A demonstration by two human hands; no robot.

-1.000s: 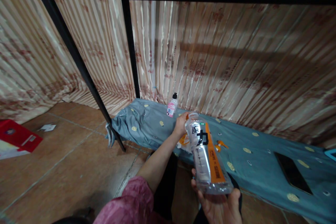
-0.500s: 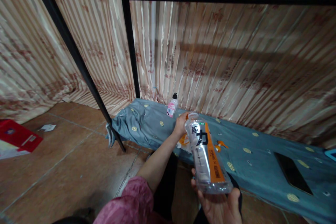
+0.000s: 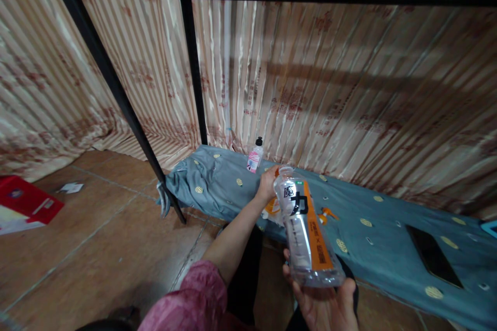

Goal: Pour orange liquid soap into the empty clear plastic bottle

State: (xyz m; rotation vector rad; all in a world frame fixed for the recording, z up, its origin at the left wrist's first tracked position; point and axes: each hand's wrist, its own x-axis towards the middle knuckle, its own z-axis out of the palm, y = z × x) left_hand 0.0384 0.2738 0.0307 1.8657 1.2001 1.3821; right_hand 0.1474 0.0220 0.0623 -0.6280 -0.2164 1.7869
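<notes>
Right hand (image 3: 324,302) cups the base of the clear drink bottle (image 3: 305,227), held tilted over the bed (image 3: 368,227) edge w/ neck pointing away. Left hand (image 3: 267,183) is closed at the neck; cap is hidden, so prob. the cap-twisting step. Next move needs a firm base grip & bottle kept level so nothing spills.

Small bottle (image 3: 254,155) on bedsheet (image 3: 217,186), probably touching curtain (image 3: 349,103) behind.

Striped curtains (image 3: 330,88) behind a black bed frame (image 3: 193,70); brown tiled floor (image 3: 97,238); blue-grey sheet (image 3: 380,232).
</notes>
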